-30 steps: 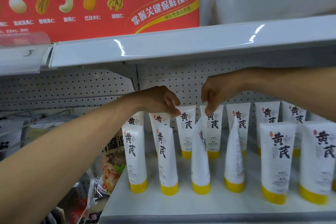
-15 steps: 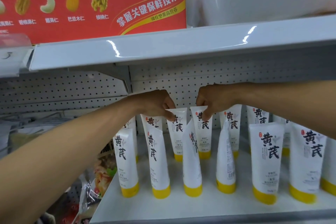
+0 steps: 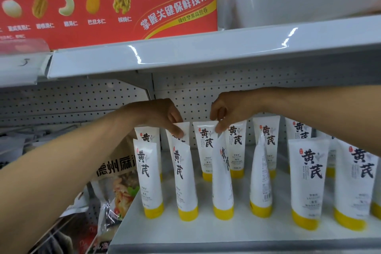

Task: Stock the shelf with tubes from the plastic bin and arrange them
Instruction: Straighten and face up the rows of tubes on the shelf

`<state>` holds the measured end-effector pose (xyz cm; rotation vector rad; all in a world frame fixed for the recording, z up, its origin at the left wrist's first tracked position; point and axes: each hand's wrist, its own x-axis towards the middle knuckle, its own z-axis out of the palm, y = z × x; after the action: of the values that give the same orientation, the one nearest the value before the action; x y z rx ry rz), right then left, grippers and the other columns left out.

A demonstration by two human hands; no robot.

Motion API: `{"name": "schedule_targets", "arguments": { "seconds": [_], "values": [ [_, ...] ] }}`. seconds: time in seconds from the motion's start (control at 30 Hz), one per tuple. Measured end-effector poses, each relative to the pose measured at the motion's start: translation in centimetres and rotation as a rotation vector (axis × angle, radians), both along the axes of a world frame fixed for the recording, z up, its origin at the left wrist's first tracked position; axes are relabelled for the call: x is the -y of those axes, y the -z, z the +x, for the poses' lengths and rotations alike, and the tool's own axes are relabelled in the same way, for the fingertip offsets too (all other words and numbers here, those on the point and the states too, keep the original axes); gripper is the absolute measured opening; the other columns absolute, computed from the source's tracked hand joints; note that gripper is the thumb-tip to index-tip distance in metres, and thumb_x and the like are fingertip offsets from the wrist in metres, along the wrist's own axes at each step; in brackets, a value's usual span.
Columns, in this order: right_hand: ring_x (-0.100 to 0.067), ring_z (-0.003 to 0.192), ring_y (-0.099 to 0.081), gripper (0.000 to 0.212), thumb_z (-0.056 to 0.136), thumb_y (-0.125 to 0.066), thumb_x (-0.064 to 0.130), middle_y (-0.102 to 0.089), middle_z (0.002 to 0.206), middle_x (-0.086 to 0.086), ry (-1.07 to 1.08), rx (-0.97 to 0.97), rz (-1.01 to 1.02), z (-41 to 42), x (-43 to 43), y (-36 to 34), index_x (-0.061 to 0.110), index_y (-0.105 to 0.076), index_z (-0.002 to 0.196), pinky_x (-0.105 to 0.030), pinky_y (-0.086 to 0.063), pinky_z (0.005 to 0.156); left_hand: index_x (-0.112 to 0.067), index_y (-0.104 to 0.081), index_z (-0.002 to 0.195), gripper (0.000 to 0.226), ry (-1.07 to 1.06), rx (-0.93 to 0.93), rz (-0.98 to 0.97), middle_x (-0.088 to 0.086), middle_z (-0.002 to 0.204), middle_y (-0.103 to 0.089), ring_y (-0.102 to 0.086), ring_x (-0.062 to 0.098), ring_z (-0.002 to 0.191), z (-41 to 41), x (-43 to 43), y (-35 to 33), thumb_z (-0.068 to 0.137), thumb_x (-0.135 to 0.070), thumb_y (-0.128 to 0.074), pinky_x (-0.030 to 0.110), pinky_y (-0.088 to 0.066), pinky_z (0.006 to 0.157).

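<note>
- The left hand (image 3: 160,115) reaches in from the lower left, forearm rising across the view, wrist bent so that the fingers point down and to the right
- Its thumb and fingertips are curled and pinch the flat crimped top of a back-row tube (image 3: 182,130), the second from the left in that row
- The right hand (image 3: 228,109) comes in from the right with its forearm nearly level, knuckles up and fingers hooked downward
- Its fingers pinch the top right corner of the neighbouring tube (image 3: 206,144), which stands upright on its yellow cap just to the right of the one in the left hand
- The two hands are near each other but apart, with the pegboard (image 3: 72,99) showing between them
- The tubes stand cap-down in two rows on the white shelf (image 3: 206,231): a back row against the pegboard and a front row (image 3: 307,181) nearer the shelf's edge
- Two front tubes, third (image 3: 222,181) and fourth (image 3: 260,175) from the left, are turned edge-on
- A printed snack bag (image 3: 117,181) hangs just left of the shelf, and a red box (image 3: 103,6) sits on the upper shelf (image 3: 185,53)
- Compared with half a second ago, both hands keep their pinch on the same two tube tops and the rows look unchanged
- Compared with a second ago, the grips match as well; only the framing has drifted slightly
</note>
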<state>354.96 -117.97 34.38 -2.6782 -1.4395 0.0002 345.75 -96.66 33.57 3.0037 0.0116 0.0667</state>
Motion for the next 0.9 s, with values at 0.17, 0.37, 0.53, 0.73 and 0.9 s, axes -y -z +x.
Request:
{"name": "schedule_targets", "arguments": {
  "seconds": [0.17, 0.37, 0.53, 0.73, 0.9],
  "values": [
    [-0.002, 0.083, -0.06, 0.028, 0.082, -0.072, 0.034, -0.064, 0.091, 0.015, -0.031, 0.03, -0.002, -0.8, -2.2, 0.5, 0.019, -0.066, 0.104, -0.019, -0.049, 0.072, -0.02, -0.074, 0.105, 0.033, -0.021, 0.016, 0.046, -0.01, 0.105, -0.072, -0.066, 0.007, 0.098, -0.4, 0.3, 0.5, 0.078, -0.038, -0.077, 0.032, -0.052, 0.095],
    [-0.015, 0.092, -0.06, 0.026, 0.084, -0.07, 0.027, -0.063, 0.097, 0.008, -0.036, 0.073, -0.052, -1.2, -3.5, 0.9, 0.012, -0.068, 0.105, -0.033, -0.053, 0.088, -0.02, -0.074, 0.108, 0.031, -0.015, 0.013, 0.048, -0.01, 0.106, -0.072, -0.065, 0.004, 0.097, -0.8, 0.3, 0.4, 0.08, -0.034, -0.076, 0.024, -0.051, 0.092],
    [-0.014, 0.091, -0.057, 0.019, 0.085, -0.069, 0.023, -0.057, 0.092, 0.011, -0.051, 0.066, -0.044, -0.9, -3.3, 1.0, 0.015, -0.064, 0.102, -0.03, -0.05, 0.085, -0.02, -0.072, 0.109, 0.031, -0.019, 0.019, 0.06, -0.009, 0.108, -0.071, -0.064, 0.007, 0.099, -0.6, 0.5, 0.6, 0.081, -0.034, -0.075, 0.026, -0.05, 0.092],
    [-0.015, 0.097, -0.062, 0.025, 0.084, -0.07, 0.029, -0.065, 0.104, 0.004, -0.041, 0.04, 0.009, -0.6, -2.9, 1.0, 0.02, -0.065, 0.107, -0.036, -0.052, 0.092, -0.024, -0.071, 0.108, 0.028, -0.017, 0.017, 0.032, -0.013, 0.106, -0.069, -0.063, 0.005, 0.101, -0.6, 0.3, 0.8, 0.082, -0.035, -0.073, 0.024, -0.048, 0.094],
    [-0.009, 0.107, -0.055, 0.038, 0.086, -0.069, 0.034, -0.059, 0.119, 0.008, -0.064, 0.053, 0.16, -1.7, -1.1, 0.4, 0.024, -0.061, 0.122, -0.024, -0.045, 0.092, -0.031, -0.067, 0.116, 0.039, -0.009, 0.127, -0.074, -0.016, 0.107, -0.069, -0.062, 0.0, 0.099, -1.3, 0.2, 0.8, 0.081, -0.047, -0.072, 0.024, -0.046, 0.096]
  ]
}}
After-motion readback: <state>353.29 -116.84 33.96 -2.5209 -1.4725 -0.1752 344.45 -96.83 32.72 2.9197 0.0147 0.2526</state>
